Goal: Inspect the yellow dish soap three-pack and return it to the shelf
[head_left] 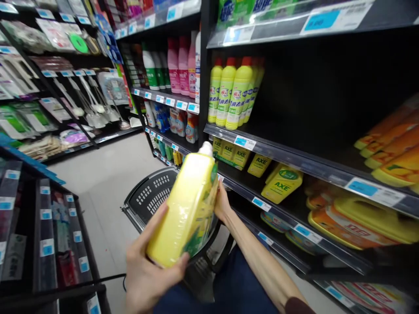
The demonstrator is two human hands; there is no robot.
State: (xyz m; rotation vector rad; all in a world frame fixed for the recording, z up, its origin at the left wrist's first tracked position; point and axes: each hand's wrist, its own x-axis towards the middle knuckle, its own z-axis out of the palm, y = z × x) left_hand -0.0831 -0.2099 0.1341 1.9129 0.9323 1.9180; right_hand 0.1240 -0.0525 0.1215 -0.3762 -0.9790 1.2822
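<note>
A big yellow dish soap bottle [178, 205] with a white cap is tilted in front of me, cap end away. Clear shiny wrap and a green label show on its right side. My left hand [149, 272] grips its bottom end, thumb on one side and fingers on the other. My right hand [223, 201] holds the right side near the cap, its fingers partly hidden behind the bottle. Beneath both hands is a black shopping basket [132, 194], partly covered by the bottle.
To the right, a shelf [294, 152] carries yellow AXE bottles [281, 185], yellow cleaner bottles with red caps [233, 93] and orange-labelled jugs [353, 222]. Low racks [46, 226] stand at the left. Grey floor [101, 187] runs between them. Ladles and spatulas [94, 102] hang farther back.
</note>
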